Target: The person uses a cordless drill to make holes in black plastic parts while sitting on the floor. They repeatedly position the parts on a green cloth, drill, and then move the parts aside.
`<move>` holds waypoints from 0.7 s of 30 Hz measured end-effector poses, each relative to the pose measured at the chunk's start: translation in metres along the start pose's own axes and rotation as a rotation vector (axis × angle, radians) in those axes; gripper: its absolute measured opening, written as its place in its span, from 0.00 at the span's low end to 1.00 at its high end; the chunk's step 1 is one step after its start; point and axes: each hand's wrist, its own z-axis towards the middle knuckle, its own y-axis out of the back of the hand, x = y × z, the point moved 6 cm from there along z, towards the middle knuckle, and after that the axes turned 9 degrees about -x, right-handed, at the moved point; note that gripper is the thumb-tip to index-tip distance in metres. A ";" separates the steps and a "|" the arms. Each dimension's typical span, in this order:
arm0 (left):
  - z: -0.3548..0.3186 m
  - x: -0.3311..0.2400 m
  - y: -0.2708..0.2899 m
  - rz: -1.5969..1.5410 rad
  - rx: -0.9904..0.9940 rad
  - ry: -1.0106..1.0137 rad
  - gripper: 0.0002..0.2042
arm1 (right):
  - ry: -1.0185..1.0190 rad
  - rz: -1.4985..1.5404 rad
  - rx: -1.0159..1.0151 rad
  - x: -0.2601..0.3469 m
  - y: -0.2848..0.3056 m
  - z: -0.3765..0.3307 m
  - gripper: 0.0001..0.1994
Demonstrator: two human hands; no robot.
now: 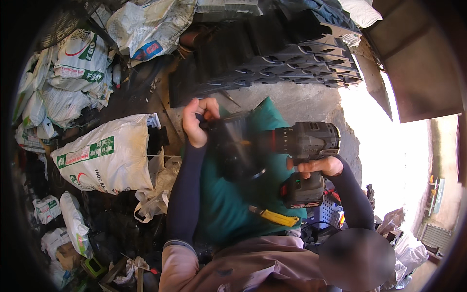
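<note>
I see a dusty concrete floor (pixel 311 104) carrying a stack of black plastic trays (pixel 272 53) along its far edge. White woven sacks (pixel 104 155) lie on it to my left, more sacks (pixel 78 73) heaped behind, smaller bags (pixel 73 224) nearer me.

White sacks (pixel 104 158) left; black trays (pixel 272 53) stacked above; yellow-handled tool (pixel 275 217) on green cloth (pixel 228 209).

White woven sacks (pixel 104 155) with green and red printed panels lie at the left — more sacks (pixel 78 63) heaped above, smaller white bags (pixel 73 221) on the floor below.
</note>
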 end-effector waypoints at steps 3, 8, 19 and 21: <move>0.000 0.000 0.002 0.019 0.003 -0.001 0.29 | -0.024 0.024 0.004 -0.005 0.000 0.002 0.23; 0.003 0.003 0.005 -0.026 -0.058 0.032 0.29 | -0.030 0.147 0.036 -0.004 -0.002 0.010 0.26; -0.090 -0.017 0.028 0.253 -0.538 -0.153 0.15 | 0.229 0.161 -0.339 0.032 0.030 -0.042 0.29; -0.110 -0.008 0.021 0.363 -0.515 -0.116 0.16 | 0.313 0.278 -0.417 0.045 0.042 -0.047 0.29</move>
